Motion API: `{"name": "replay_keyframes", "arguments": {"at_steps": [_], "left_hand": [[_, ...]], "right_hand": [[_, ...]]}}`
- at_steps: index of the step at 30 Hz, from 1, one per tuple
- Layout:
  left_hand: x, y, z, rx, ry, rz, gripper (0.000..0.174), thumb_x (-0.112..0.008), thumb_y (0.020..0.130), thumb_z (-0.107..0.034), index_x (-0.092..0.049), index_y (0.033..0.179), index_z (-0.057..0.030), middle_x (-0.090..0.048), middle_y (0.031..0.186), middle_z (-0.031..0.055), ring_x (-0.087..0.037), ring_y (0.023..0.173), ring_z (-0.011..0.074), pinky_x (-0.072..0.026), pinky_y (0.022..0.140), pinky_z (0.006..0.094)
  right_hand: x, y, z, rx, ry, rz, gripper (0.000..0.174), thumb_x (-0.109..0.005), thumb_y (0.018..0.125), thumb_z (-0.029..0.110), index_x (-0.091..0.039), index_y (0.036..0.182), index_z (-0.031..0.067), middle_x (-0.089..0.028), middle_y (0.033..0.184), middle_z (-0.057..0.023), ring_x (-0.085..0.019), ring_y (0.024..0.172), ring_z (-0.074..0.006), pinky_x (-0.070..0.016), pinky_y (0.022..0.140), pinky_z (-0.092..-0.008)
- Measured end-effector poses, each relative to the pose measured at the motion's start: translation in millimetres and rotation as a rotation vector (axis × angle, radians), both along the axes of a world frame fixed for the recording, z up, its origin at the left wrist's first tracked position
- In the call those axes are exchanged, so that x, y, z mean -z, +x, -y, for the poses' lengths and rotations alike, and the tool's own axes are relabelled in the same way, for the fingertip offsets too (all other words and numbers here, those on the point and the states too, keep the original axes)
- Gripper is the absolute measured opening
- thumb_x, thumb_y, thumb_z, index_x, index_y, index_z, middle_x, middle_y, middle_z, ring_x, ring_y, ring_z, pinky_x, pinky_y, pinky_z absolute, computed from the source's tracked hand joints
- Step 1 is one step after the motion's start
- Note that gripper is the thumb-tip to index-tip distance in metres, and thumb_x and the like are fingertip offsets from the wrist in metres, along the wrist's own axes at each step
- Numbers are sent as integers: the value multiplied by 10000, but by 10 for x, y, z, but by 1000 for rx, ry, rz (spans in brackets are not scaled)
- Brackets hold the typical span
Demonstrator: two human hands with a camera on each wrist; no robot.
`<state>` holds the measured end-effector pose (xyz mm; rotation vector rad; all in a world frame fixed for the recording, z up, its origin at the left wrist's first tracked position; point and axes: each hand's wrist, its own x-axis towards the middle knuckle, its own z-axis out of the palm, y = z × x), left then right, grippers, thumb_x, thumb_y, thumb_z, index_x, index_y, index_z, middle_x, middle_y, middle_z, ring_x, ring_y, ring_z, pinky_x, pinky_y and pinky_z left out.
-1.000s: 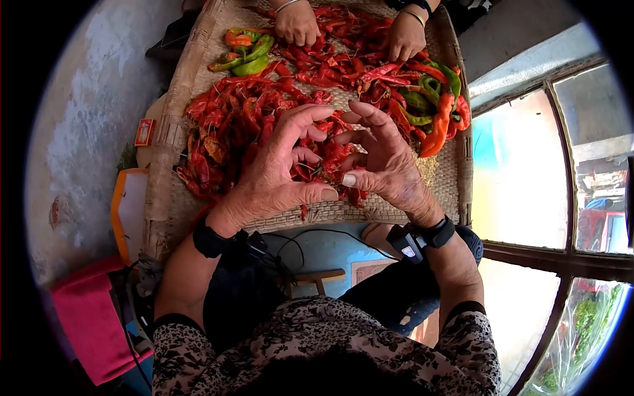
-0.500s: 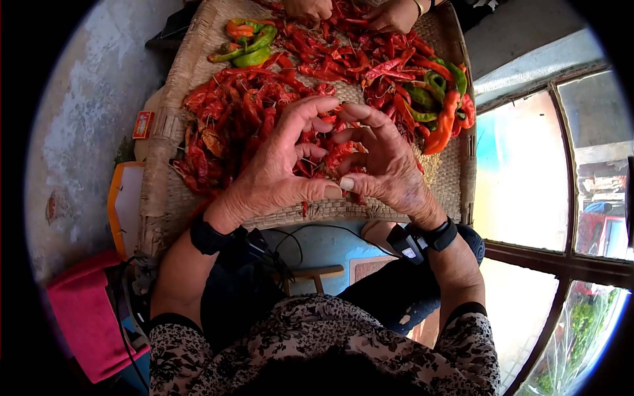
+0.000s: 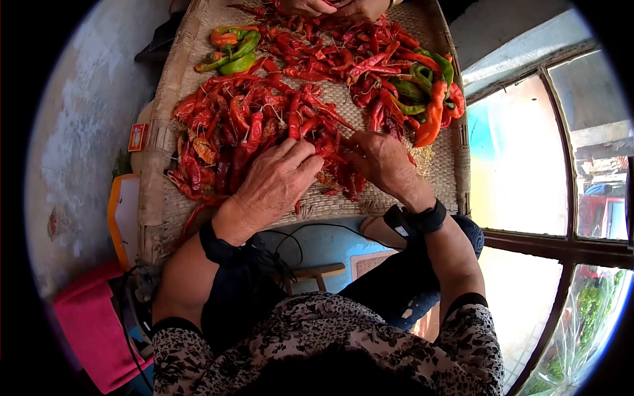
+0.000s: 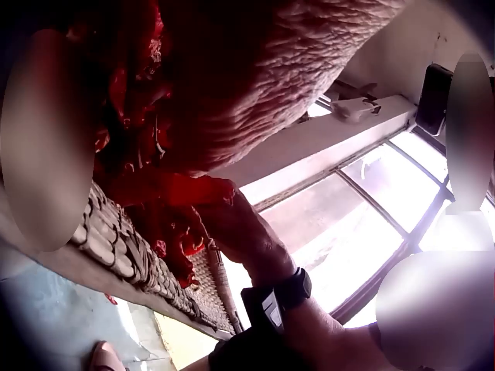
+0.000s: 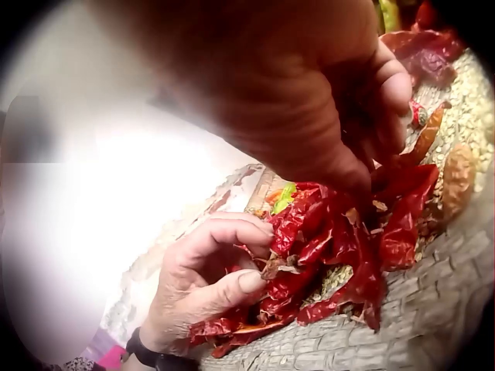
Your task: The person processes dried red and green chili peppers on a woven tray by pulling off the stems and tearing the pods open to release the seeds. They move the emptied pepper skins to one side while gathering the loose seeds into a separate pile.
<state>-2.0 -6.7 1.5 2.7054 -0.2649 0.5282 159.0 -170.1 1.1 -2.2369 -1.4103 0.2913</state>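
Note:
A pile of dried red chillies (image 3: 257, 122) covers a woven straw tray (image 3: 172, 211). My left hand (image 3: 305, 158) lies palm down on the near part of the pile. In the right wrist view the left hand (image 5: 259, 263) pinches a clump of red chillies (image 5: 332, 247) between thumb and curled fingers. My right hand (image 3: 353, 148) sits just to its right, with its fingers (image 5: 390, 89) curled into the same clump. The left wrist view shows only the palm, red chillies (image 4: 182, 193) and the tray's rim (image 4: 116, 247).
Green chillies (image 3: 232, 54) lie at the tray's far left, and green and orange ones (image 3: 429, 99) at its right. Another person's hands (image 3: 333, 6) work at the far edge. A window (image 3: 548, 165) is on the right, a pink cloth (image 3: 92, 330) on the lower left.
Both hands have come down from above the tray onto the near chilli pile and closed on it. The other person's hands have shifted toward the top edge of the view.

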Motion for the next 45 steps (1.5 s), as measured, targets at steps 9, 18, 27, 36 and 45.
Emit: {"name": "replay_keyframes", "arguments": {"at_steps": [9,18,27,36,45], "left_hand": [[60,-10,-47,-37,128,-88,329,-707,733,-45,-575,1033,-24,-558,1011,84,-533,930,244,-501,787,344],[59,10,-31,-26,103,-133,344,-732,708,-65,-541,993,-47,-550,945,81,-522,901,249,-488,779,354],[72,24,-30,-44,24,-67,327,-703,698,-5,-527,970,-50,-541,856,88,-523,849,264,-487,731,371],[134,18,-40,-36,79,-56,236,-669,758,-7,-557,961,-52,-517,815,78,-509,810,243,-490,688,360],[136,17,-30,-45,92,-21,239,-643,737,4,-570,959,-45,-503,811,73,-502,798,232,-480,667,346]], "right_hand": [[211,49,-30,51,-148,167,156,-592,832,146,-554,934,35,-613,805,-183,-605,743,-395,-478,629,-476],[229,117,-33,121,-159,67,168,-606,805,162,-628,935,57,-646,861,-191,-630,773,-375,-500,656,-461],[-36,47,16,70,-1,108,120,-607,776,142,-600,821,30,-629,753,-175,-624,693,-364,-499,607,-440],[-424,433,86,273,477,-609,291,-669,850,190,-560,1017,-23,-641,796,-130,-638,671,-185,-496,612,-304],[111,282,-282,-19,103,221,574,-666,827,145,-426,1347,106,-598,1081,-177,-555,1037,-364,-482,839,-431]]}}
